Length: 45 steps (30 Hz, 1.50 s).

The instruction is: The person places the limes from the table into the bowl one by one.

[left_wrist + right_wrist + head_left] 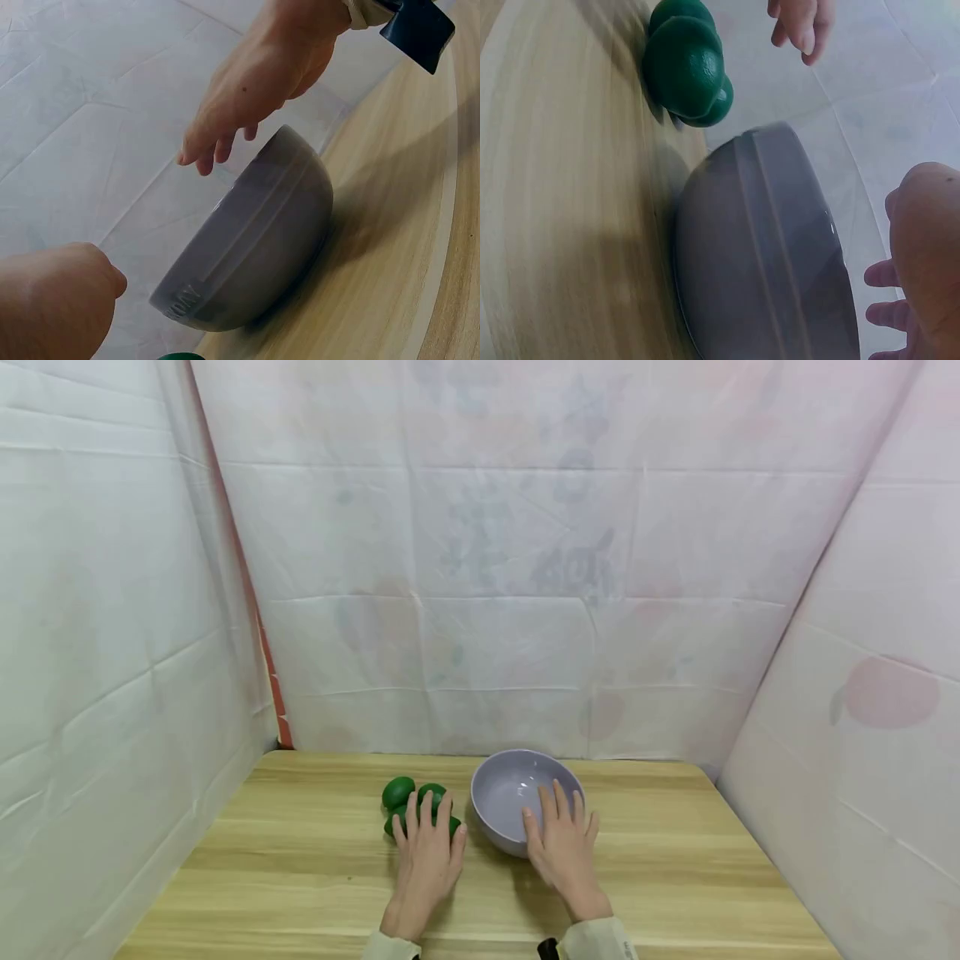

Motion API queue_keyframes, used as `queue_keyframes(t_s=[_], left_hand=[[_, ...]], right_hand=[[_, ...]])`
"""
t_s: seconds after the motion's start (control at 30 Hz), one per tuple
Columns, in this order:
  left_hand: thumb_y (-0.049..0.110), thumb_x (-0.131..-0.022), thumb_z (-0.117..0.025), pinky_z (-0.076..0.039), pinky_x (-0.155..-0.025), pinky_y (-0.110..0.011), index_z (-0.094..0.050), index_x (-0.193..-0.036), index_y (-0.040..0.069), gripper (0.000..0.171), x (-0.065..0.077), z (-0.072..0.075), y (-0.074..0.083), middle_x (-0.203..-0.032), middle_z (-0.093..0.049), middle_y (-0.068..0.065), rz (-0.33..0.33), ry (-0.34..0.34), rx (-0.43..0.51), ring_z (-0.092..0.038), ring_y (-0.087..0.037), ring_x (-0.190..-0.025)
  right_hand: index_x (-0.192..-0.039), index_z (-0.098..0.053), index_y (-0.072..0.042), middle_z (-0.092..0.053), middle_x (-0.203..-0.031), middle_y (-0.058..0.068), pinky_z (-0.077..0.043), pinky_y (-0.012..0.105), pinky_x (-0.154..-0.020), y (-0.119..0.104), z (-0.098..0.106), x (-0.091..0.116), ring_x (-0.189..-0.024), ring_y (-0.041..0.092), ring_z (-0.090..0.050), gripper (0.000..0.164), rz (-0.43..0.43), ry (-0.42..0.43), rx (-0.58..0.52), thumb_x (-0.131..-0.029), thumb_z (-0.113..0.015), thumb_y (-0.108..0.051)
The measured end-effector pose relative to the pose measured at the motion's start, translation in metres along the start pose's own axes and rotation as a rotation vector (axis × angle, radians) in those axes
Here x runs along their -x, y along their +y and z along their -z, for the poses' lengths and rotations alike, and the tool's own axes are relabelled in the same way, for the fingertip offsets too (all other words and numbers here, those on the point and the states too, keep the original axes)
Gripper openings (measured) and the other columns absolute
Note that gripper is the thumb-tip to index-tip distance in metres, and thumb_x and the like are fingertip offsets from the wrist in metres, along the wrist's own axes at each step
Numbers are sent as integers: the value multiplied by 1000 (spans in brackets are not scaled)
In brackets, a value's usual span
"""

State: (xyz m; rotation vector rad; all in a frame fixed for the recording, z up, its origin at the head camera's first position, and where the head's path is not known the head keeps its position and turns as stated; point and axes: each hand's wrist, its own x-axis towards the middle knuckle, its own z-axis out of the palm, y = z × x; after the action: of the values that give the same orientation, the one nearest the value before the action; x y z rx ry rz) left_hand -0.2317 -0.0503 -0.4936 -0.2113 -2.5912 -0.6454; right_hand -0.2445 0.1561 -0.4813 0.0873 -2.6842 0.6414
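Several smooth green limes [398, 792] lie bunched on the wooden table, left of a lavender-grey bowl [498, 793]. My left hand [427, 860] hovers over the limes, fingers extended and spread, holding nothing; it hides part of the bunch in the head view. From the right wrist, the limes [684, 67] sit below the left fingers with a gap between. My right hand [566, 852] is held palm down over the near right side of the bowl, fingers spread. In the left wrist view this right hand [255, 82] is above the rim of the upright bowl [262, 232], apart from it.
The wooden table [285, 860] ends at a white cloth backdrop [495, 643] close behind the bowl. White cloth walls also stand on the left [112, 693] and right [862, 760]. A black band [548, 949] shows at the right sleeve.
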Motion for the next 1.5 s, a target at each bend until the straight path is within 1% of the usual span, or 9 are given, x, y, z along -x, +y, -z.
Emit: queue_keyframes(t_s=[0.2,0.4,0.57,0.7,0.93,1.07,1.2,1.37,1.5], left_hand=[[33,-103,-54,-26,-109,-79,-50,-148,11,50,3,-1,-2,-150,-48,-25,11,1,-2,-32,-52,-146],[30,-101,-59,-28,-106,-80,-54,-144,8,49,2,-3,-6,-147,-50,-27,-2,38,7,-37,-54,-143],[29,-99,-62,-30,-106,-79,-55,-142,8,49,2,-2,-9,-145,-52,-28,2,30,7,-39,-54,-141],[30,-100,-61,-33,-106,-76,-54,-142,8,48,2,-2,-12,-144,-53,-27,1,20,-12,-41,-53,-139],[31,-100,-60,-37,-104,-71,-56,-140,8,46,-1,-1,-16,-140,-56,-25,-13,17,-51,-45,-49,-136],[32,-100,-60,-43,-98,-64,-56,-140,8,46,-2,-1,-17,-135,-59,-24,-14,0,-63,-50,-45,-128],[32,-100,-61,-46,-92,-58,-58,-138,8,45,-3,-1,-19,-131,-61,-22,-9,-5,-74,-54,-41,-121],[32,-100,-62,-47,-90,-56,-60,-136,8,43,-4,1,-21,-128,-63,-21,-14,7,-76,-56,-41,-119],[31,-99,-63,-49,-86,-55,-62,-134,8,42,-5,2,-22,-126,-64,-21,-25,31,-85,-57,-40,-116]], right_hand=[[-152,-44,-6,-35,-162,23,-10,80,-113,4,5,-1,-150,54,-25,57,-8,-23,-7,-107,-42,-41],[-152,-43,-6,-33,-163,23,-11,80,-112,7,7,-3,-149,54,-24,58,-5,-30,-11,-107,-41,-42],[-150,-46,-5,-36,-160,25,-15,81,-109,11,8,-7,-146,54,-28,57,14,23,-17,-105,-45,-42],[-148,-47,-4,-38,-157,26,-18,81,-108,12,11,-10,-144,53,-31,57,25,48,-16,-104,-46,-42],[-150,-46,-5,-38,-158,25,-22,77,-110,17,17,-18,-146,51,-30,57,20,16,14,-105,-47,-40],[-149,-47,-5,-39,-157,26,-25,76,-109,22,18,-20,-144,53,-32,56,13,18,14,-104,-48,-38],[-151,-45,-4,-36,-159,26,-29,74,-109,25,21,-24,-145,52,-33,57,-3,-24,23,-105,-48,-39],[-153,-40,-4,-32,-161,28,-32,75,-107,30,25,-29,-146,53,-32,59,-24,-85,29,-107,-45,-39],[-155,-36,-4,-29,-162,29,-34,77,-105,34,26,-32,-145,55,-32,59,-41,-126,35,-107,-43,-38]])
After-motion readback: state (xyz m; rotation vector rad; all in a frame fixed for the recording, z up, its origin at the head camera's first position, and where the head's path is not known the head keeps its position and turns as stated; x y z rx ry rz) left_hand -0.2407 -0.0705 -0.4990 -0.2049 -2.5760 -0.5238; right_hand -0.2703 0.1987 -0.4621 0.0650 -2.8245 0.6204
